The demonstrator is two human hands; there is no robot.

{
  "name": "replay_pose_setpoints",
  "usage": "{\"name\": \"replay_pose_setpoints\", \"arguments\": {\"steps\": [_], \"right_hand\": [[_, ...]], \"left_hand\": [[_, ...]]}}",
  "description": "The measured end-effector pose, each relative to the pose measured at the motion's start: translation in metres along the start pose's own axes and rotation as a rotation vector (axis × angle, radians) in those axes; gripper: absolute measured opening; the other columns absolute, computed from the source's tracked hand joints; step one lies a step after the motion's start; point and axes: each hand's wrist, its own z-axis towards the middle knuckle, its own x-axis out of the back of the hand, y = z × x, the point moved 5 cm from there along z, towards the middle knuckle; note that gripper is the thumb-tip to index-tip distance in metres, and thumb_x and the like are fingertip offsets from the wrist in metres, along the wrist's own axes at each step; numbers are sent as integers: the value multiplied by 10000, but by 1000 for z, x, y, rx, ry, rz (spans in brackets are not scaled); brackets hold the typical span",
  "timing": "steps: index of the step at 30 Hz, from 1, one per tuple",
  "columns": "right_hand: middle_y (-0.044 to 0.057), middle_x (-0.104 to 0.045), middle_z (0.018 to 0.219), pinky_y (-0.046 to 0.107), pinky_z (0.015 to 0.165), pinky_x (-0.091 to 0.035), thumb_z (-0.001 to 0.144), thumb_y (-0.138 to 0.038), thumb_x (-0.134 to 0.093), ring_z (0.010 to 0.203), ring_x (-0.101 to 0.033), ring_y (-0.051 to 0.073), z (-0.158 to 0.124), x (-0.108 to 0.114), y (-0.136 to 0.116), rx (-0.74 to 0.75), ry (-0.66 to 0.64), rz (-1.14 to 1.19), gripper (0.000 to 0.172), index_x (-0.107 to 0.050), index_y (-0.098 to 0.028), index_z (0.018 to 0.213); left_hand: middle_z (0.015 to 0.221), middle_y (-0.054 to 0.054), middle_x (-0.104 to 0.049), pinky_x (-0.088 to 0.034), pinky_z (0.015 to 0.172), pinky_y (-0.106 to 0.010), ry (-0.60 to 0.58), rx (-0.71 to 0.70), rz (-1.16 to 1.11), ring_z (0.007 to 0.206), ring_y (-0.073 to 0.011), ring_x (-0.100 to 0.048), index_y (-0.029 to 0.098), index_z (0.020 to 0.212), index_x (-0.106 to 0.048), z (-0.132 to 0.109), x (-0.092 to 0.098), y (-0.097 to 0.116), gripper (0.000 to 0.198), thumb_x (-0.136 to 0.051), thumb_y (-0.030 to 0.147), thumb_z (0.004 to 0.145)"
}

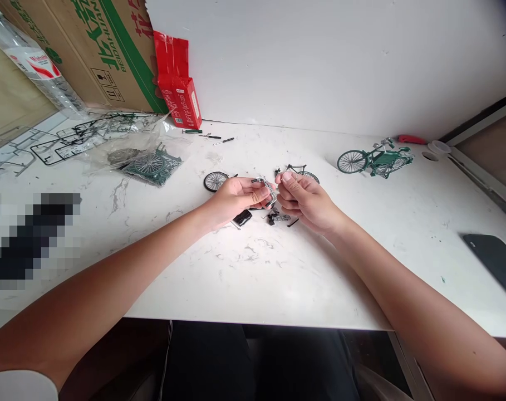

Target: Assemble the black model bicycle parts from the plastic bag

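My left hand point(241, 197) pinches a small silver model-bicycle handlebar point(271, 194) with dark grips between thumb and fingers. Close to its right, my right hand point(305, 199) is closed, thumb pressed against the index finger; whatever sits in that pinch is too small to make out. Behind the left hand lies a black spoked wheel point(215, 181). A dark bicycle frame point(296, 168) with a wheel is partly hidden by my right hand. Below the hands are a black ridged piece point(242, 218) and a cluster of small black and silver parts point(279, 216).
A finished-looking green model bicycle point(376, 159) stands at right. Bagged green parts point(152, 166) and black sprues point(75, 136) lie at left. Small screwdrivers point(224, 141) lie near a red packet point(181, 94). A dark phone-like slab point(492, 256) is at the right edge.
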Motion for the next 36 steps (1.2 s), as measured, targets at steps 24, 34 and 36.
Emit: {"name": "replay_pose_setpoints", "arguments": {"steps": [24, 34, 36], "right_hand": [[15, -688, 921, 260, 416, -190, 839, -595, -882, 508, -255, 38, 3, 8, 3, 83, 198, -50, 462, -733, -183, 987], [-7, -668, 762, 249, 426, -208, 791, -469, -939, 529, -280, 55, 0, 16, 4, 99, 270, -79, 375, -841, -204, 1037], [3, -699, 804, 251, 425, -207, 780, -463, -947, 530, -286, 54, 1, 19, 4, 105, 266, -73, 382, -841, -214, 1049]], "left_hand": [[1016, -79, -790, -522, 1040, -440, 40, 23, -31, 966, -206, -755, 160, 991, -824, -2, -1, -2, 356, -930, 452, 815], [992, -88, -788, -527, 1029, -435, 61, 29, -8, 951, -201, -748, 152, 983, -816, -2, 2, -4, 365, -931, 455, 814], [1001, -96, -792, -529, 1031, -438, 55, 21, -9, 964, -207, -746, 150, 967, -813, -2, 2, -3, 363, -930, 458, 815]]}}
